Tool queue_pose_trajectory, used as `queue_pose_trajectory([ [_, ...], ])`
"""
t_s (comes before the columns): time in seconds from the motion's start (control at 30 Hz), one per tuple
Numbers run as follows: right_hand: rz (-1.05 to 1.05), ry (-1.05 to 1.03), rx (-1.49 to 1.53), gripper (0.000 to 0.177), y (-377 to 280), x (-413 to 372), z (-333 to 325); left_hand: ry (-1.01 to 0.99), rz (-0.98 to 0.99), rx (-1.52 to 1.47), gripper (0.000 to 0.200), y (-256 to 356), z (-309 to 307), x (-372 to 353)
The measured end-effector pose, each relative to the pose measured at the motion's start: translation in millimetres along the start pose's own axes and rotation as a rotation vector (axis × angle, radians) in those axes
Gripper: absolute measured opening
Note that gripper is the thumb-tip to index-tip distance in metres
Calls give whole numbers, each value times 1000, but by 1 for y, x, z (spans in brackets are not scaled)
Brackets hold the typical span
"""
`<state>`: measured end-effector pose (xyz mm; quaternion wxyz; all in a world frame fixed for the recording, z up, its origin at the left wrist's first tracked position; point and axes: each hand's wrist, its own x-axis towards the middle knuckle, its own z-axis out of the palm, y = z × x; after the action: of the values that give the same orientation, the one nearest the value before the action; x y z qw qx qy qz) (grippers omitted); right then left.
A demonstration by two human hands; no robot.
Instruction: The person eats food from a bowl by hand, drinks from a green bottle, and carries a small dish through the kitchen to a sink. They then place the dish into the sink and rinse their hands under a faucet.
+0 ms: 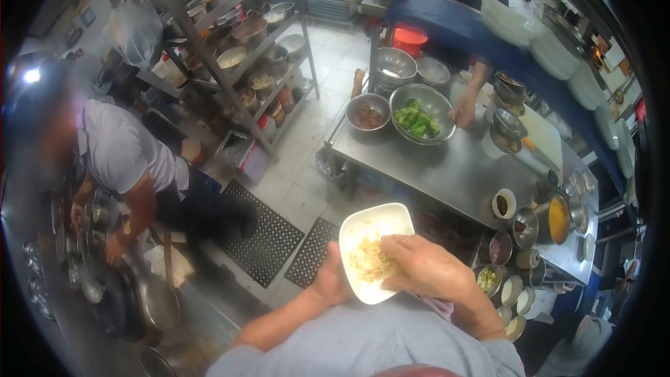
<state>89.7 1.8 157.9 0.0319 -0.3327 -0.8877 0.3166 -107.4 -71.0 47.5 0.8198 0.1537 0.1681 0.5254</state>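
A white, square-sided bowl (348,230) is held in front of my chest, tilted toward the camera. Pale, finely chopped food (368,257) lies inside it. My left hand (331,276) grips the bowl at its left edge. Over the bowl's right side reaches my right hand (427,265), its fingers closed together down in the chopped food. Whatever its fingertips pinch is hidden.
A steel counter (447,178) at the right bears a bowl of broccoli (417,123), a bowl of brown food (368,112) and several containers. A co-worker's hand (463,107) touches the broccoli bowl. Another person (125,146) bends at the left. Behind stands a shelf rack (230,73).
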Motion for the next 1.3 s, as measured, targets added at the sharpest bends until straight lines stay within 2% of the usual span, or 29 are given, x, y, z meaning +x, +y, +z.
queue_pose_trajectory([
  [0.07,16,-67,15,62,-7,3,-7,-16,1,-39,104,4,5,0],
  [0.17,-81,131,-46,57,-14,4,-27,-40,16,-40,105,7,9,-1],
  [0.27,-348,251,-73,50,-28,8,-44,-20,19,1,107,11,16,-2],
  [0.37,-798,511,-172,42,-51,26,-45,3,8,63,108,17,25,-1],
  [0.43,-954,656,-158,35,-76,38,-44,9,-8,101,108,19,32,1],
  [0.53,-1072,687,-155,21,-101,47,-57,9,-17,125,109,18,35,2],
  [0.63,-1124,778,-228,12,-105,51,-66,5,-20,134,109,18,38,3],
  [0.7,-1162,1071,-42,10,-115,66,-49,7,-17,136,109,18,38,3],
  [0.77,-1154,1122,-9,10,-114,66,-49,0,-20,136,109,17,37,5],
  [0.83,-1122,936,-122,7,-105,56,-63,-3,-19,144,109,18,36,5],
  [0.9,-1143,995,-123,8,-105,61,-62,-5,-24,152,109,19,36,6],
  [1.0,-1084,963,-44,11,-107,58,-62,3,-24,157,109,19,38,5],
  [1.17,-1205,1035,-86,24,-112,71,-52,0,-29,180,109,21,42,6],
  [1.27,-1128,1011,44,21,-123,62,-45,-6,-30,192,109,23,45,5],
  [1.3,-1123,969,-9,17,-118,59,-51,-3,-29,195,110,24,46,5],
])
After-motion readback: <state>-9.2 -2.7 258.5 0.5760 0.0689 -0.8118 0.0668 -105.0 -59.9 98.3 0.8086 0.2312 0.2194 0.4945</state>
